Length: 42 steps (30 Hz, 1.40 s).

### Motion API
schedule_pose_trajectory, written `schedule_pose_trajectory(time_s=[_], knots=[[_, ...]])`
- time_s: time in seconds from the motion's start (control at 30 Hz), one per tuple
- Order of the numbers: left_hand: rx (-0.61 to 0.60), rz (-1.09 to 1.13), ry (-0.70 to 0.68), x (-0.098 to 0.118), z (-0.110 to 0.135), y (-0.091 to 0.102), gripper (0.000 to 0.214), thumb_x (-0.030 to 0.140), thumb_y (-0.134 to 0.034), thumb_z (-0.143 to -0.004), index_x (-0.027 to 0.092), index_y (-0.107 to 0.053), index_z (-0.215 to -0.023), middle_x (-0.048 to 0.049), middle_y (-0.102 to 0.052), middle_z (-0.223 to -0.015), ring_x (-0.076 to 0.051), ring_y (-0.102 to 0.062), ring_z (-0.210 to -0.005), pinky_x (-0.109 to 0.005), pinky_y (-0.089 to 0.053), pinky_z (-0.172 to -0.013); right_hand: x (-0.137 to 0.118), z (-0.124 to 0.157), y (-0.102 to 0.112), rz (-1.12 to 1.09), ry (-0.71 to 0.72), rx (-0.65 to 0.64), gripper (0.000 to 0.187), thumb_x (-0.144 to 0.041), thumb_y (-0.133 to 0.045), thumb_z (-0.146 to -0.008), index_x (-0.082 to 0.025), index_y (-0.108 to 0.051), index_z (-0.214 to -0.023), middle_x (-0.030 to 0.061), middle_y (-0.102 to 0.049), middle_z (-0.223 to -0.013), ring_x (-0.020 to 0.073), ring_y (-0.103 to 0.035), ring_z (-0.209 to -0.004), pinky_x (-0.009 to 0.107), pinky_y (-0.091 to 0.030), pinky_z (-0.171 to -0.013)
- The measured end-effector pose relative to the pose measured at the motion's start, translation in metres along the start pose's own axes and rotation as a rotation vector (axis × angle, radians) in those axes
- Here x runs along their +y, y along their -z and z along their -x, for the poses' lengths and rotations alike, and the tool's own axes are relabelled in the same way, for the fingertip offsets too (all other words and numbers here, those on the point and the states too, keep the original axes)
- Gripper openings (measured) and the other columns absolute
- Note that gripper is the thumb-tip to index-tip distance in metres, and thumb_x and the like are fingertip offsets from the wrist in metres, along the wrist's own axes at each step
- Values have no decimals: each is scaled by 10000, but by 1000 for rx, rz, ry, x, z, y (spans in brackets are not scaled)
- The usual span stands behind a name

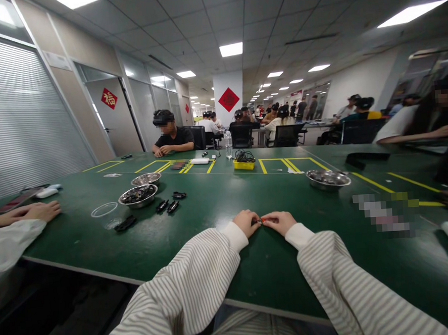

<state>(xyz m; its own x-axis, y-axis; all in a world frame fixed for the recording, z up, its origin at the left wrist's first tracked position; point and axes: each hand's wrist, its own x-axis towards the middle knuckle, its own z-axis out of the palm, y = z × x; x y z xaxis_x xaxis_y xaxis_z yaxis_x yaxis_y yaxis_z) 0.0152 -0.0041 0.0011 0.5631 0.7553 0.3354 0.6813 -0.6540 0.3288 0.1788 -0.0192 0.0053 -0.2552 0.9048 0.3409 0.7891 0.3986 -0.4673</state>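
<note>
Green table (253, 267), office rm — 2 hands' (264, 221) grip pinching maybe a small clip (260, 220).

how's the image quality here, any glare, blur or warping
Head view: wide-angle warping bends the ceiling lines and the green table edge; ceiling lights blow out white, with soft glare on the tabletop; faces and a patch on the table's right are pixelated; the left hand and right hand are sharp but small.

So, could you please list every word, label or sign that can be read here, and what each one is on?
"福": red diamond sign on the left door.
Red diamond on the white pillar: character too blurred to read.
Small red diamond further back: too small to read.
Water bottle label: unreadable.
</note>
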Motion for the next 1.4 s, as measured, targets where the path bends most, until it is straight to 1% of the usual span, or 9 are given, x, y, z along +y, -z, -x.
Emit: schedule_pose_trajectory(time_s=[0.2, 0.3, 0.43, 0.5, 0.77, 0.87, 1.0, 1.17, 1.4], knots=[[15, 4, -5, -1, 0, 0, 153, 278, -487, -677, 177, -553, -770, -16, -512, -737, -124, -478, -708, -234, -389, -662, -7, 2, 0, 7, 45, 17, 194, -261, -518, -639, -200, -642, -774, 19, -646, -683, 114, -565, -550, 216, -449, -537], [15, -1, 3, 0, 0, 0, 151, 267, -487, -674, 176, -555, -773, -16, -516, -735, -123, -479, -702, -233, -391, -657, -7, 2, -1, -4, 17, 29, 179, -241, -527, -629, -202, -643, -761, 13, -647, -680, 113, -569, -551, 218, -457, -544], [15, 3, -2, 1, 2, 2, 156, 265, -483, -678, 177, -555, -784, -16, -520, -738, -121, -480, -703, -230, -389, -658, -7, 2, -2, -37, -47, 10, 174, -222, -542, -615, -183, -643, -750, 19, -649, -669, 116, -584, -574, 206, -467, -568], [18, 4, -5, 1, 2, 3, 156, 267, -480, -681, 177, -554, -785, -15, -519, -737, -120, -480, -704, -227, -388, -657, -7, 2, -2, -20, -47, 3, 165, -230, -546, -615, -185, -645, -738, 18, -648, -672, 115, -584, -576, 204, -465, -572], [23, 15, -12, -3, 1, -1, 160, 273, -486, -682, 177, -548, -795, -14, -519, -759, -118, -479, -724, -231, -388, -679, -7, 3, -1, 158, 105, -1, 200, -247, -490, -678, -199, -634, -807, 21, -627, -680, 113, -553, -592, 211, -424, -558], [16, 16, -9, -3, 1, -1, 164, 281, -483, -686, 179, -549, -795, -13, -520, -759, -120, -479, -726, -233, -387, -682, -7, 3, -1, 179, 143, 5, 210, -235, -470, -693, -211, -628, -829, 18, -624, -689, 115, -553, -614, 214, -419, -573], [16, 10, 2, -2, 1, 0, 160, 288, -486, -683, 184, -552, -784, -11, -519, -757, -127, -476, -738, -239, -384, -683, -8, 3, -3, 138, 95, 29, 195, -233, -485, -676, -205, -633, -800, 19, -632, -690, 118, -561, -597, 222, -433, -566], [0, 9, 24, -3, 0, 1, 158, 285, -501, -674, 182, -557, -781, -11, -517, -755, -129, -475, -740, -240, -379, -686, -12, 4, -3, -10, -4, 41, 149, -201, -528, -628, -198, -629, -739, 2, -643, -670, 99, -575, -559, 202, -460, -568], [0, 11, 4, -3, 0, 1, 162, 291, -495, -682, 187, -564, -786, -10, -523, -752, -126, -475, -726, -238, -378, -672, -14, 4, 2, -7, -5, 33, 140, -245, -536, -627, -195, -640, -707, 7, -647, -665, 111, -578, -563, 209, -465, -555]])
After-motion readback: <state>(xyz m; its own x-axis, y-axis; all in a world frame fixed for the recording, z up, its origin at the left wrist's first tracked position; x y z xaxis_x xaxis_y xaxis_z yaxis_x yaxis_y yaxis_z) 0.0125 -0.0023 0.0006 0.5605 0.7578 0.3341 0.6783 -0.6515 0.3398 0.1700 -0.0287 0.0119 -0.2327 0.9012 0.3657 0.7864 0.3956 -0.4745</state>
